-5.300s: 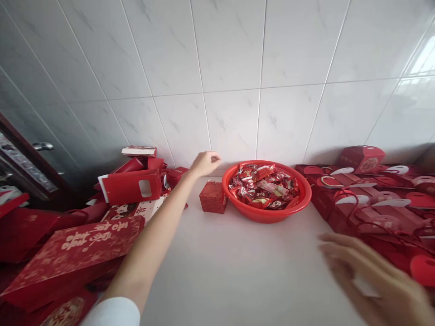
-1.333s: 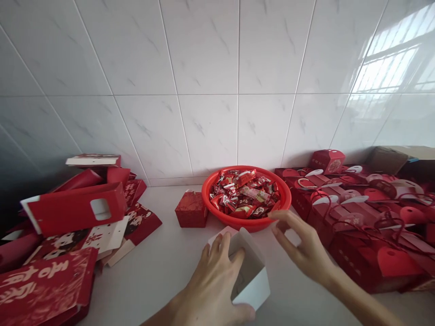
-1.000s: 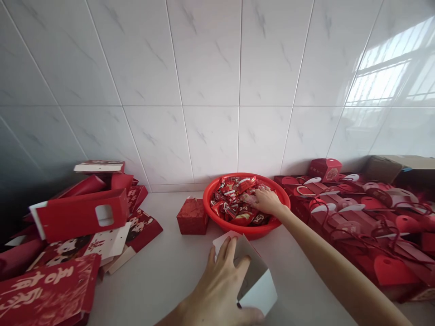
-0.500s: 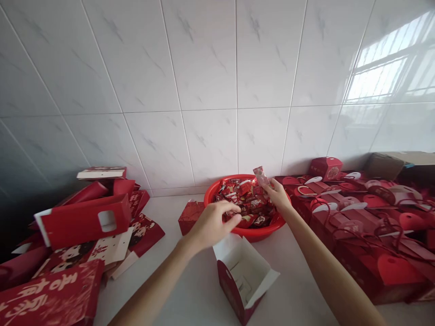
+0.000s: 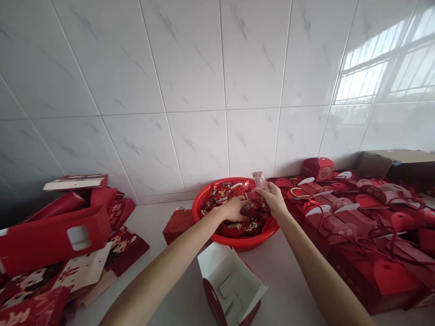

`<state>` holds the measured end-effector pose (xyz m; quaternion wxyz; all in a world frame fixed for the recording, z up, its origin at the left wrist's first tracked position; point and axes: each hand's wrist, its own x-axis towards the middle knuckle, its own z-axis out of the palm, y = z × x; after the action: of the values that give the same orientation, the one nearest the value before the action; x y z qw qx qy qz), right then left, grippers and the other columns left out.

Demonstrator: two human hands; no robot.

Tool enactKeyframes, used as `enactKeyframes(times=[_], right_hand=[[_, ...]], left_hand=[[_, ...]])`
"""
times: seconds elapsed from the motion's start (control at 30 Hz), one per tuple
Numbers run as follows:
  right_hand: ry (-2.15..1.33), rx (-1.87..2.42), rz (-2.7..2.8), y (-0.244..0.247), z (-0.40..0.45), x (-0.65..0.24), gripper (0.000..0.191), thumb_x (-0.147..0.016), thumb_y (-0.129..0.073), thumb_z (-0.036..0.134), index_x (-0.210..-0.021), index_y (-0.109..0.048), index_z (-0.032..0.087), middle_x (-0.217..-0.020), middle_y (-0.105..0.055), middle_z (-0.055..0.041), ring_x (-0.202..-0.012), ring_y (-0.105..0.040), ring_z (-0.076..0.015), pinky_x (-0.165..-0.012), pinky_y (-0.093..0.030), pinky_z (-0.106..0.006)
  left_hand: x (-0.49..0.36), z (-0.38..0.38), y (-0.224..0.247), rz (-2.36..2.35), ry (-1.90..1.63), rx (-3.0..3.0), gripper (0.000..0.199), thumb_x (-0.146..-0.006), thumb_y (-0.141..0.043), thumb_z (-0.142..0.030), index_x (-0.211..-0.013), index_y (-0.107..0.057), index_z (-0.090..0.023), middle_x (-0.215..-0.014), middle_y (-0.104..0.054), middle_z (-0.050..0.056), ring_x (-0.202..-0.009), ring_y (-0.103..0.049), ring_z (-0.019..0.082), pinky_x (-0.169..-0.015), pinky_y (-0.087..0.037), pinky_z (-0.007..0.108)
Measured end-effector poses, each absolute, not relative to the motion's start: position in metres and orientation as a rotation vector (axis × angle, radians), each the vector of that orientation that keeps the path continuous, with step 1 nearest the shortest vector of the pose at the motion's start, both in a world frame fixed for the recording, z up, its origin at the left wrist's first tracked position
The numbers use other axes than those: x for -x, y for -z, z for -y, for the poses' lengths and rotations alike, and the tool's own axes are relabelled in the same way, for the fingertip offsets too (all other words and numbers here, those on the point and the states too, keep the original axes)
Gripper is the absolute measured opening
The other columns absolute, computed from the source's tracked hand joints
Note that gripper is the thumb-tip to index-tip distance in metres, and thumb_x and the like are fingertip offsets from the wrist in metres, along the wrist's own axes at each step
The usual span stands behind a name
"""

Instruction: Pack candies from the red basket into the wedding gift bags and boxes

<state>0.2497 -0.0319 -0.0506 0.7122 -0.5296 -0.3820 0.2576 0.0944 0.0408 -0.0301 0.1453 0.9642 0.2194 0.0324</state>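
Observation:
A red plastic basket stands against the wall, heaped with red-wrapped candies. My left hand reaches into it from the front left. Its thumb and fingers are apart, touching wrappers in the heap. Above the basket's right side, my right hand pinches a wrapped candy in a pinkish, partly clear wrapper, which points upward. Just in front of the basket sits an open red gift box with a pale inside and its flaps up; I see no candy in it.
A small red box stands left of the basket. Flattened and part-folded red boxes lie piled farther left. Many red gift boxes with cord handles fill the right side, and a brown carton is behind them. The tiled wall closes the back.
My left hand has moved down and right into the candies. My right hand has lowered slightly, still holding the wrapped candy. The view has shifted a little to the right.

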Motion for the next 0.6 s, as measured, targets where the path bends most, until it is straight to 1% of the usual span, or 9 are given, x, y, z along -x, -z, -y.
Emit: enactKeyframes(times=[0.07,0.1,0.17,0.23,0.33,0.4,0.47,0.53,0.6], right_hand=[[-0.566,1.174,0.822,0.052,0.032,-0.251,0.042,-0.056,-0.079,0.046,-0.083,-0.06,0.019,-0.069,-0.064,0.0009,-0.061,-0.057,-0.0164,-0.058,-0.046,-0.028],[-0.565,1.174,0.812,0.052,0.032,-0.252,0.043,-0.056,-0.079,0.047,-0.083,-0.06,0.019,-0.069,-0.064,0.001,-0.061,-0.057,-0.0164,-0.058,-0.046,-0.028],[-0.566,1.173,0.8,0.052,0.032,-0.252,0.043,-0.056,-0.079,0.047,-0.083,-0.059,0.019,-0.069,-0.064,0.0011,-0.061,-0.057,-0.0165,-0.058,-0.047,-0.028],[-0.57,1.171,0.799,0.052,0.033,-0.251,0.042,-0.057,-0.078,0.047,-0.083,-0.059,0.02,-0.068,-0.064,0.0013,-0.061,-0.058,-0.0164,-0.059,-0.048,-0.029],[-0.576,1.171,0.811,0.05,0.035,-0.249,0.042,-0.057,-0.078,0.046,-0.084,-0.059,0.019,-0.068,-0.064,0.0014,-0.06,-0.058,-0.0166,-0.059,-0.049,-0.03],[-0.585,1.172,0.817,0.049,0.036,-0.248,0.042,-0.057,-0.079,0.046,-0.084,-0.06,0.02,-0.067,-0.064,0.0014,-0.06,-0.058,-0.0168,-0.058,-0.049,-0.029],[-0.589,1.167,0.811,0.048,0.037,-0.248,0.043,-0.057,-0.08,0.046,-0.084,-0.06,0.02,-0.066,-0.064,0.0017,-0.059,-0.058,-0.0166,-0.057,-0.048,-0.029],[-0.577,1.16,0.797,0.048,0.038,-0.248,0.044,-0.056,-0.081,0.047,-0.082,-0.059,0.02,-0.065,-0.063,0.0022,-0.058,-0.057,-0.0159,-0.056,-0.048,-0.029],[-0.555,1.155,0.786,0.048,0.038,-0.248,0.044,-0.055,-0.081,0.048,-0.081,-0.059,0.019,-0.065,-0.062,0.0024,-0.057,-0.055,-0.0149,-0.056,-0.046,-0.028]], left_hand=[[-0.098,-0.043,0.031,-0.608,-0.085,-2.827,0.059,-0.069,-0.079,-0.035,-0.124,-0.066,-0.019,-0.136,-0.061,0.015,-0.124,-0.056,0.037,-0.103,-0.046,0.043],[-0.101,-0.043,0.03,-0.584,-0.063,-2.849,0.062,-0.066,-0.081,-0.033,-0.125,-0.066,-0.02,-0.136,-0.061,0.014,-0.125,-0.055,0.037,-0.105,-0.044,0.043],[-0.108,-0.043,0.028,-0.535,-0.009,-2.894,0.065,-0.06,-0.083,-0.028,-0.122,-0.067,-0.02,-0.131,-0.065,0.014,-0.123,-0.057,0.038,-0.104,-0.045,0.043],[-0.114,-0.041,0.025,-0.529,-0.001,-2.925,0.059,-0.057,-0.083,-0.024,-0.114,-0.07,-0.018,-0.123,-0.069,0.014,-0.118,-0.06,0.038,-0.1,-0.047,0.042],[-0.116,-0.038,0.023,-0.627,-0.085,-2.925,0.041,-0.056,-0.083,-0.025,-0.095,-0.074,-0.016,-0.106,-0.074,0.014,-0.106,-0.065,0.037,-0.091,-0.049,0.04],[-0.113,-0.038,0.021,-0.676,-0.095,-2.891,0.027,-0.059,-0.082,-0.029,-0.081,-0.073,-0.017,-0.087,-0.074,0.011,-0.091,-0.068,0.034,-0.083,-0.05,0.037],[-0.108,-0.041,0.019,-0.7,-0.068,-2.833,0.02,-0.064,-0.08,-0.034,-0.07,-0.069,-0.018,-0.072,-0.07,0.007,-0.079,-0.067,0.029,-0.075,-0.048,0.035],[-0.102,-0.045,0.018,-0.723,-0.077,-2.756,0.021,-0.068,-0.078,-0.037,-0.066,-0.066,-0.019,-0.067,-0.066,0.004,-0.072,-0.066,0.026,-0.07,-0.046,0.032],[-0.095,-0.051,0.017,-0.75,-0.173,-2.661,0.02,-0.069,-0.077,-0.037,-0.068,-0.067,-0.019,-0.07,-0.068,0.003,-0.074,-0.065,0.024,-0.069,-0.045,0.031]])
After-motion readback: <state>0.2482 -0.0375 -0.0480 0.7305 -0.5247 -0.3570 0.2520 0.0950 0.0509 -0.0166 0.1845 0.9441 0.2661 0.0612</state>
